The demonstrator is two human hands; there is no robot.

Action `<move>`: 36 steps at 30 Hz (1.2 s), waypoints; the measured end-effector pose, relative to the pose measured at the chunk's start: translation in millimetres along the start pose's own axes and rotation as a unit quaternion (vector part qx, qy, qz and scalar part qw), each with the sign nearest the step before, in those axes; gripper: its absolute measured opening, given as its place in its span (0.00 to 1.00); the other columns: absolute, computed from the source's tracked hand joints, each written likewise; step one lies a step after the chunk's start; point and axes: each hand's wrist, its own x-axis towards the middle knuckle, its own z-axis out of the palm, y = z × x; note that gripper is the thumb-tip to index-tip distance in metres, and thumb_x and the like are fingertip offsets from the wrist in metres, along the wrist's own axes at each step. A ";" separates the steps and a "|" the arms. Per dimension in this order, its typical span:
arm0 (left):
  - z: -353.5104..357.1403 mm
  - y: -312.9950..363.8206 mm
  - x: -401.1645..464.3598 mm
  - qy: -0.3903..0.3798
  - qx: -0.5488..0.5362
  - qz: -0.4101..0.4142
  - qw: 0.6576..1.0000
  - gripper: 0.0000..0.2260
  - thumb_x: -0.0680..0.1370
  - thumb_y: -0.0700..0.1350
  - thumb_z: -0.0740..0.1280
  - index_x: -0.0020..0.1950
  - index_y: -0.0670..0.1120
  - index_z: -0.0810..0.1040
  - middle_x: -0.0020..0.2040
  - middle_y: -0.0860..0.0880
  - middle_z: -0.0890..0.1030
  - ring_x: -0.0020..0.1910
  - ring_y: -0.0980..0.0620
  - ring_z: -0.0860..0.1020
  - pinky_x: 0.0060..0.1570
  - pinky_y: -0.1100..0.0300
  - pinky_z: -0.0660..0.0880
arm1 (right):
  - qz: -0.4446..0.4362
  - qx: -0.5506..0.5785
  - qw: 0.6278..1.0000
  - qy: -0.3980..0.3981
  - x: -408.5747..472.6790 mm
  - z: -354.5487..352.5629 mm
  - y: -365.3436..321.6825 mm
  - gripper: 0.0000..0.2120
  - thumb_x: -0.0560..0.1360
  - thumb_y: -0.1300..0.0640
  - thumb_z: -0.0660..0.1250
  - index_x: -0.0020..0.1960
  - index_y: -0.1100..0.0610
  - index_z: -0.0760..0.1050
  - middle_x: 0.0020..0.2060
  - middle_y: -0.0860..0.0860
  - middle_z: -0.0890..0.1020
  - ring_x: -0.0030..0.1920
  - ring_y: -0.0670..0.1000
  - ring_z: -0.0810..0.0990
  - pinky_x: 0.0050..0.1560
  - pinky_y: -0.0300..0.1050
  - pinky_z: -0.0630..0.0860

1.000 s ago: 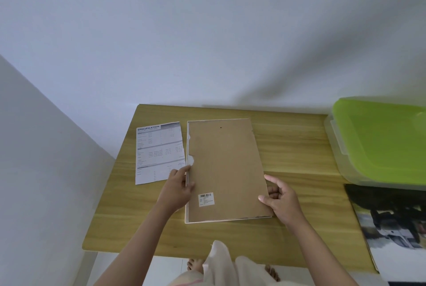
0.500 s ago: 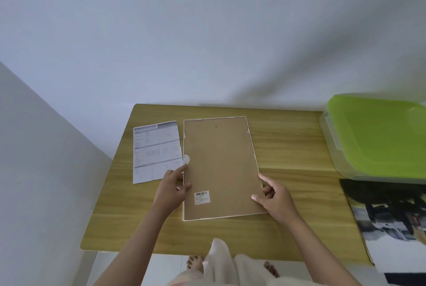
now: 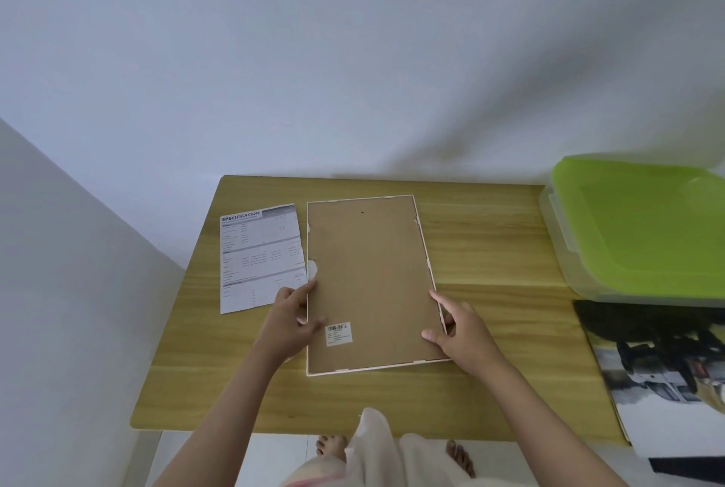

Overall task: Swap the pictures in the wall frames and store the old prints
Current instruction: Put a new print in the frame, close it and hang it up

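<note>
A: Where was the frame [image 3: 370, 282] when you had both hands on it?

B: It lay face down in the middle of the table [image 3: 490, 251], brown backing board up, barcode sticker near your left thumb. The spec sheet [image 3: 261, 257] sat just beside its left edge, and the green-lidded box [image 3: 643, 227] and a dark print [image 3: 667, 365] were off to your right

A: And the hands?

B: Your left hand [image 3: 288, 323] pinched the left rim, thumb on the board, fingers spread along the edge. Your right hand [image 3: 461, 329] clasped the lower right rim the same way. Neither carried anything loose

A: What did you need to do well there?

B: Seemingly, open the back. You were wise to press the board flat and work the small edge tabs one at a time, since the board already looked chipped on its left edge and would likely tear further if levered
</note>
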 end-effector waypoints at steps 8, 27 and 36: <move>-3.7 0.9 -2.5 -0.102 0.011 -0.009 0.995 0.52 0.62 0.48 0.80 0.77 0.52 0.49 0.57 0.49 0.61 0.51 0.51 0.71 0.54 0.64 0.71 | 0.017 -0.084 0.992 -0.094 18.0 -15.3 -15.5 0.44 0.66 0.52 0.76 0.74 0.44 0.55 0.62 0.54 0.69 0.58 0.52 0.73 0.59 0.44 0.70; -8.0 9.5 -2.4 -0.140 0.058 -0.018 0.988 0.55 0.61 0.50 0.80 0.77 0.51 0.46 0.58 0.51 0.60 0.54 0.51 0.70 0.60 0.58 0.73 | 0.056 -0.181 0.977 -0.094 151.8 -25.7 -77.0 0.49 0.65 0.38 0.73 0.76 0.45 0.48 0.72 0.51 0.66 0.71 0.54 0.63 0.67 0.49 0.68; 2.7 30.1 -16.9 -0.066 -0.150 -0.101 0.981 0.37 0.63 0.34 0.76 0.68 0.52 0.68 0.50 0.53 0.76 0.36 0.56 0.77 0.38 0.66 0.76 | 0.099 0.110 0.987 0.063 118.1 -20.8 -51.7 0.37 0.64 0.53 0.77 0.69 0.43 0.67 0.65 0.47 0.73 0.58 0.50 0.76 0.57 0.47 0.76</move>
